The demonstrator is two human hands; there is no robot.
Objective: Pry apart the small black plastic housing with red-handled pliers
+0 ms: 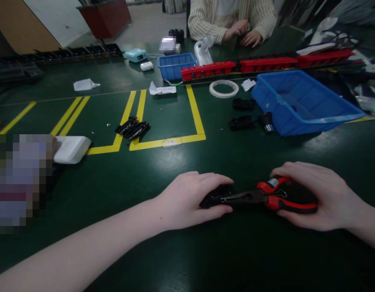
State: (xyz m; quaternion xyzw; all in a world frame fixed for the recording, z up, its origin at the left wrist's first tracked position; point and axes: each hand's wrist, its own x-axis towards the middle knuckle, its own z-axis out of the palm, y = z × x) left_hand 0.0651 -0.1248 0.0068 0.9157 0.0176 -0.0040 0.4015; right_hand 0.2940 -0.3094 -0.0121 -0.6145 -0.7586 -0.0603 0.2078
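My right hand [315,198] is wrapped around the red-and-black handles of a pair of pliers [272,197] lying low over the green table [187,251]. The plier jaws point left into a small black part [214,196]. My left hand [191,200] is closed over that black part and holds it against the table. Both hands sit near the front middle of the table, close together.
A large blue bin [303,101] stands at right, with black parts [242,121] beside it. A tape roll [223,88], a small blue bin [175,65], red holders [266,65] and a black clip pile [132,128] lie farther back. A white box [72,149] sits left. Another person [232,20] sits opposite.
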